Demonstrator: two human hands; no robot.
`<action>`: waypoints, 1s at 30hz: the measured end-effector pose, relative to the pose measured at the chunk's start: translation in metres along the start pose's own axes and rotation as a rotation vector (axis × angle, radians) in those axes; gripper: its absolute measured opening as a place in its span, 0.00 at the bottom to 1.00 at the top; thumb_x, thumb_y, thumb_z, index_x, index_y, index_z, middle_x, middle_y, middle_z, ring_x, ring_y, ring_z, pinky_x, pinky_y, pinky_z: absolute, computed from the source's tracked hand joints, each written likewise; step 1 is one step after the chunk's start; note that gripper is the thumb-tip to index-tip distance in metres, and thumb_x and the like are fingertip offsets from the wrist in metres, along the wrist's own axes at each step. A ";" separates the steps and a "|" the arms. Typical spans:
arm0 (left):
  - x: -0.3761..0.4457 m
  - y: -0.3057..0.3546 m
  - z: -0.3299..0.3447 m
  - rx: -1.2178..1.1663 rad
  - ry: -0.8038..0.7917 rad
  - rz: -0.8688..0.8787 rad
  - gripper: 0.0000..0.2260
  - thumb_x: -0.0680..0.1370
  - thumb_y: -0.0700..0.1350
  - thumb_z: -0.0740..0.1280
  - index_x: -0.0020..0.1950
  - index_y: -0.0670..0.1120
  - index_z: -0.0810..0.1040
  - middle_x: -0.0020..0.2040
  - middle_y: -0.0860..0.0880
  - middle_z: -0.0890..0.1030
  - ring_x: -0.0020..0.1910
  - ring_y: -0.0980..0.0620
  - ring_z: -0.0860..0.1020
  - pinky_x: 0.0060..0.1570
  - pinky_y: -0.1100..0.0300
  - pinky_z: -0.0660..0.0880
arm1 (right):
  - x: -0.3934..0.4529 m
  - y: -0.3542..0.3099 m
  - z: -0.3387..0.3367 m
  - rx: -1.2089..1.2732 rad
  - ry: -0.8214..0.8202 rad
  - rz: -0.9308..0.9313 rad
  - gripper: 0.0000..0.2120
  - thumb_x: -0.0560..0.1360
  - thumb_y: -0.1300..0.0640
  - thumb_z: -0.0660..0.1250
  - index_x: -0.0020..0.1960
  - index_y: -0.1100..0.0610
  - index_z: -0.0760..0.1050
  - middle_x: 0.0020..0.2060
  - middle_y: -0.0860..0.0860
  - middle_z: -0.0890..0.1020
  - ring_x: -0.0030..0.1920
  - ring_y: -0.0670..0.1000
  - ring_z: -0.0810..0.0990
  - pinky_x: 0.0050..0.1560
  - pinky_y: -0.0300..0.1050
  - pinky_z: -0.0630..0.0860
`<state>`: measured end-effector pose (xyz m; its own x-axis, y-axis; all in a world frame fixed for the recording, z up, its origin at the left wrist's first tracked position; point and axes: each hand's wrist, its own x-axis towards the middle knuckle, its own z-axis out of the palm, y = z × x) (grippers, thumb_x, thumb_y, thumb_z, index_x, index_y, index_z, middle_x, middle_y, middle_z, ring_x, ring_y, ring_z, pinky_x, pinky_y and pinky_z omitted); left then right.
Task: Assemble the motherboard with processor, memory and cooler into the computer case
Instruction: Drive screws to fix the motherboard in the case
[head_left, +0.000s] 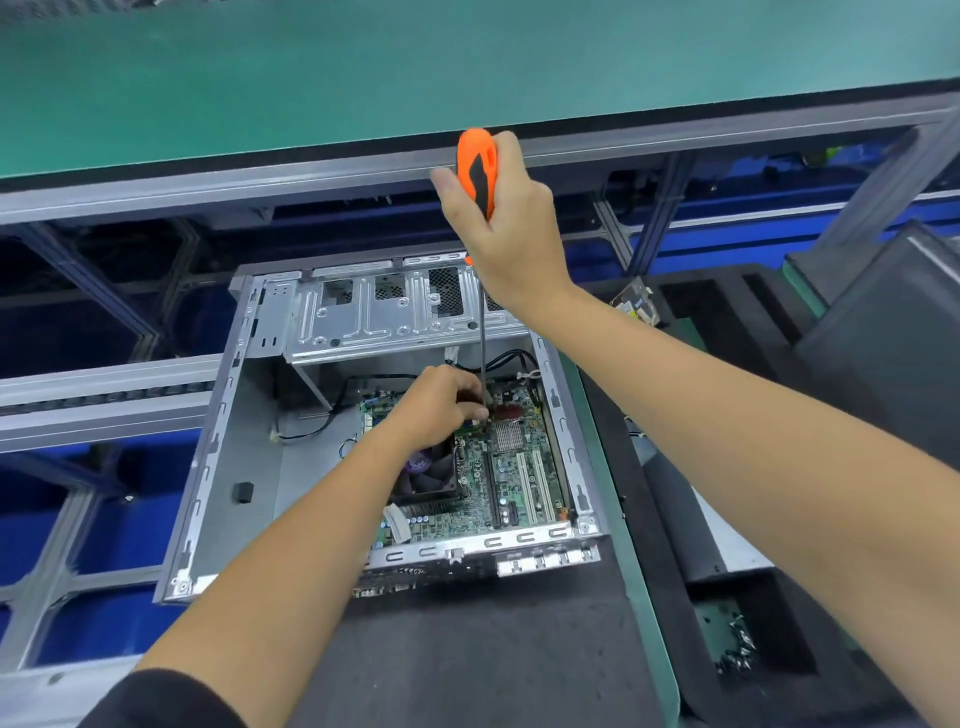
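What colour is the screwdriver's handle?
Bright orange with black grip patches, on the screwdriver handle, seen in the head view.

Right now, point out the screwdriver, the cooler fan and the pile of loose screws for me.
screwdriver (477, 166): head view, on the orange handle held in the right hand.
cooler fan (434, 475): head view, on the black fan frame.
loose screws (737, 642): head view, on the pile in the foam recess.

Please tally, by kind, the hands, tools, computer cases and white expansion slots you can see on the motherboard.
Hands: 2, left hand and right hand
Tools: 1, orange screwdriver
Computer cases: 1, computer case
White expansion slots: 2, first white slot and second white slot, on the motherboard
Total: 6
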<state>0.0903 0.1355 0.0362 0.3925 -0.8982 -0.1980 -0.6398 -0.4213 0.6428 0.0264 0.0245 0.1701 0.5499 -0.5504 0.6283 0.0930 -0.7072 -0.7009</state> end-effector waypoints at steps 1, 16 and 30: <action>0.001 0.000 0.000 -0.015 -0.006 0.002 0.02 0.73 0.42 0.73 0.43 0.48 0.82 0.44 0.51 0.82 0.47 0.51 0.78 0.51 0.57 0.73 | -0.002 0.001 0.001 0.002 -0.008 -0.002 0.13 0.80 0.53 0.64 0.45 0.59 0.64 0.28 0.52 0.66 0.26 0.54 0.66 0.28 0.51 0.66; 0.007 -0.003 0.004 -0.064 0.062 0.009 0.03 0.73 0.41 0.73 0.39 0.45 0.83 0.43 0.50 0.84 0.42 0.55 0.80 0.45 0.61 0.74 | -0.004 0.007 0.003 0.006 -0.027 -0.019 0.13 0.79 0.52 0.64 0.46 0.60 0.65 0.29 0.52 0.66 0.27 0.55 0.68 0.28 0.52 0.68; 0.008 -0.006 0.005 -0.058 0.047 0.009 0.02 0.72 0.40 0.74 0.39 0.45 0.84 0.39 0.55 0.83 0.41 0.57 0.80 0.43 0.63 0.74 | -0.007 -0.004 0.000 0.025 -0.141 -0.029 0.12 0.79 0.53 0.66 0.47 0.58 0.64 0.28 0.48 0.65 0.26 0.48 0.63 0.28 0.41 0.62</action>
<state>0.0944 0.1307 0.0271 0.4186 -0.8943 -0.1581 -0.6047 -0.4044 0.6861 0.0221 0.0308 0.1683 0.6577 -0.4610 0.5957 0.1299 -0.7096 -0.6926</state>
